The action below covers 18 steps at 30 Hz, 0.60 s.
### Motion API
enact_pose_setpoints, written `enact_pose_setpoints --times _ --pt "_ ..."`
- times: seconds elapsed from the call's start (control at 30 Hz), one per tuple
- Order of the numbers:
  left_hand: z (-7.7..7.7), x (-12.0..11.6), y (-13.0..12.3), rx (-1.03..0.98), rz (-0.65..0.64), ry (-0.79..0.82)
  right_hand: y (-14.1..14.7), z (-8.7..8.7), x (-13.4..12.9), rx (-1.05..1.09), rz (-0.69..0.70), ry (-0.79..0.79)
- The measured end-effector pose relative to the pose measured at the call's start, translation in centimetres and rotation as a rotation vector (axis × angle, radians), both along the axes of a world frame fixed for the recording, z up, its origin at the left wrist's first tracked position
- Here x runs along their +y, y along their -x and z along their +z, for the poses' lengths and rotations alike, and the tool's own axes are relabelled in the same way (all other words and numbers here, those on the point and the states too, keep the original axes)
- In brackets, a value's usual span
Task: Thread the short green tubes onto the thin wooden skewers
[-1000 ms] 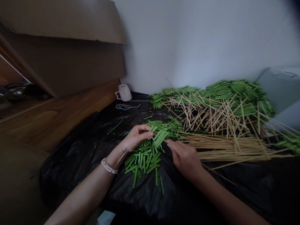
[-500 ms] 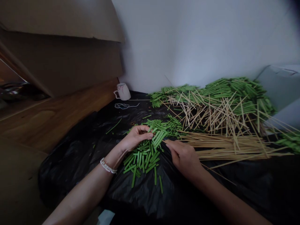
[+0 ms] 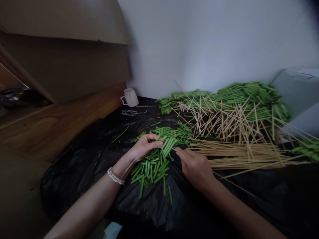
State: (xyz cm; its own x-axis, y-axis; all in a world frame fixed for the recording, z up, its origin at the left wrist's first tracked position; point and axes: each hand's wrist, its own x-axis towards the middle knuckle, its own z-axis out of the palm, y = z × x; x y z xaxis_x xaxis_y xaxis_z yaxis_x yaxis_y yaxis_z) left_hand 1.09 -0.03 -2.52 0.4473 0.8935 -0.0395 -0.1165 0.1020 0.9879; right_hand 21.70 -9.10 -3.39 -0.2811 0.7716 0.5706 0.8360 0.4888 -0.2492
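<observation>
My left hand (image 3: 147, 146), with a beaded bracelet at the wrist, pinches a short cut green bean piece (image 3: 163, 138) between thumb and fingers. Right beside it, several green bean pieces (image 3: 169, 145) sit side by side in a row, seemingly threaded on a stick. My right hand (image 3: 193, 165) is closed round a thin bamboo skewer (image 3: 174, 149); only a short bit shows at the fingertips. Under and around my left hand lies a loose heap of cut green bean pieces (image 3: 151, 169) on black plastic sheeting (image 3: 139, 212).
Right of my hands lies a bundle of bare bamboo skewers (image 3: 239, 154). Behind it, filled skewers (image 3: 236, 94) are piled against the wall, their bare ends pointing forward. A white mug (image 3: 131, 97), tangled string (image 3: 129, 113) and rubber bands (image 3: 141, 130) are at the back left. A cardboard box (image 3: 74, 63) stands left.
Both hands hold almost the same pose, keeping the bean piece and skewer close together. The whole view has shifted very slightly.
</observation>
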Motion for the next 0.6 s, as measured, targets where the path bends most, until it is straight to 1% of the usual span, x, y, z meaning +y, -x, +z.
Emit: enact_pose_setpoints --times 0.07,0.17,0.23,0.4,0.5,0.6 --pt "0.0 0.0 0.0 0.006 0.002 -0.007 0.0 0.0 0.1 0.034 0.013 0.014" --pt "0.0 0.0 0.1 0.005 0.002 -0.025 0.0 0.0 0.4 0.228 0.082 0.085" --pt "0.0 0.0 0.1 0.008 0.001 -0.029 0.1 0.1 0.5 0.293 0.105 0.109" --pt "0.8 -0.1 0.1 0.008 -0.021 -0.050 0.0 0.5 0.2 0.139 0.040 0.095" --pt "1.2 -0.2 0.1 0.006 -0.019 -0.068 -0.1 0.6 0.0 0.085 0.009 0.049" --pt "1.0 -0.1 0.1 0.026 -0.001 -0.057 -0.2 0.5 0.0 -0.029 -0.034 -0.035"
